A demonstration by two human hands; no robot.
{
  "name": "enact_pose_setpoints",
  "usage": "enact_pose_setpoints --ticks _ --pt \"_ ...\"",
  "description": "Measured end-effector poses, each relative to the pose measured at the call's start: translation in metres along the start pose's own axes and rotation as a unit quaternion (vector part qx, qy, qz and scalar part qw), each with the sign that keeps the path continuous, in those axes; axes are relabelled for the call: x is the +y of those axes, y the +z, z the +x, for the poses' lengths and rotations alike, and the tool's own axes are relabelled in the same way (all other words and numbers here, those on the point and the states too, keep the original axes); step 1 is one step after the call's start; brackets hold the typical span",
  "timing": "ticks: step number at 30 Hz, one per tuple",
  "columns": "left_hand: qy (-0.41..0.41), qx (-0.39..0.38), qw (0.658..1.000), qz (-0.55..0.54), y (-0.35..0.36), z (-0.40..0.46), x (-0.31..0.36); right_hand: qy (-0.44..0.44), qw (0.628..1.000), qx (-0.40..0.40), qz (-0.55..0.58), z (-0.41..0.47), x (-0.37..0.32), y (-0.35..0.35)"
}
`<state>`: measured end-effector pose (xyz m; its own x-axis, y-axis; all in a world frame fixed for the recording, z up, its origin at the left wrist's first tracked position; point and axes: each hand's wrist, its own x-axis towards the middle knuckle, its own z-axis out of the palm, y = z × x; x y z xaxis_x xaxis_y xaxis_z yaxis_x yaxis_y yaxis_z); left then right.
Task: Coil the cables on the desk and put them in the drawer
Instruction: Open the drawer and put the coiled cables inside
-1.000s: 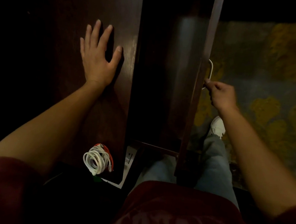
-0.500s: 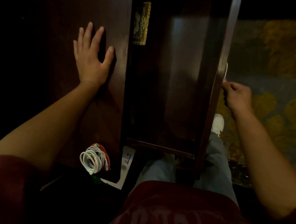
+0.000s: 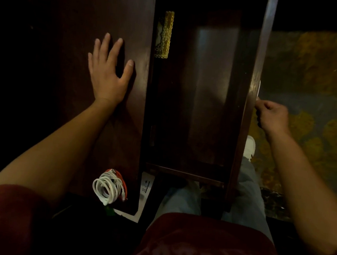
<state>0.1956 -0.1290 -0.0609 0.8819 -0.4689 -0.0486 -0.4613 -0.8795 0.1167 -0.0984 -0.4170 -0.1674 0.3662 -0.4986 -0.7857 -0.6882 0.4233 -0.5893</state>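
Dark brown wood fills most of the scene: the desk (image 3: 73,36) runs along the left, and the drawer (image 3: 203,102) stands pulled out from its right edge, its inside dim and mostly bare with one gold patterned box (image 3: 164,34) lying against its far left wall. Beyond the drawer front the floor shows a yellow and grey patterned carpet (image 3: 321,90). Red fabric of the person's shirt covers the bottom, with pale jeans and a white shoe (image 3: 250,145) below the drawer. Their left hand (image 3: 109,74) lies flat on the desk near its right edge, fingers straight and spread, holding nothing. Their right hand (image 3: 271,114) is curled around the pale metal handle (image 3: 258,90) on the drawer front. At the desk's near right corner sits a coiled white cable (image 3: 107,188) with an orange cable (image 3: 123,181) bundled against it, both well apart from either hand. A white paper (image 3: 146,187) pokes out just beside that corner.
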Motion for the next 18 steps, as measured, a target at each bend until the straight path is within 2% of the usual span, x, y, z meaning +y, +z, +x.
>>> enact_pose_setpoints --ticks 4,6,9,11,14,16,18 --pt "0.012 -0.009 1.0 0.025 -0.001 0.001 0.001 -0.052 0.992 0.043 -0.103 -0.004 -0.006 0.002" --pt "0.026 -0.025 0.999 0.041 -0.005 0.003 -0.002 -0.073 0.987 0.083 -0.117 -0.014 -0.016 0.001" --pt "0.051 -0.05 0.997 0.031 -0.021 0.004 -0.004 -0.161 0.957 0.159 -0.181 -0.033 -0.034 -0.015" --pt "0.083 -0.032 0.996 0.032 -0.043 -0.003 -0.002 -0.243 0.922 0.165 -0.252 -0.052 -0.05 -0.027" --pt "0.159 0.018 0.984 0.081 -0.08 -0.023 0.004 -0.357 0.851 0.121 -0.367 -0.086 -0.079 -0.036" --pt "0.167 0.058 0.979 0.1 -0.103 -0.039 0.01 -0.433 0.782 0.11 -0.434 -0.107 -0.098 -0.037" --pt "0.141 0.095 0.98 0.105 -0.121 -0.058 0.016 -0.491 0.724 0.101 -0.474 -0.126 -0.115 -0.037"
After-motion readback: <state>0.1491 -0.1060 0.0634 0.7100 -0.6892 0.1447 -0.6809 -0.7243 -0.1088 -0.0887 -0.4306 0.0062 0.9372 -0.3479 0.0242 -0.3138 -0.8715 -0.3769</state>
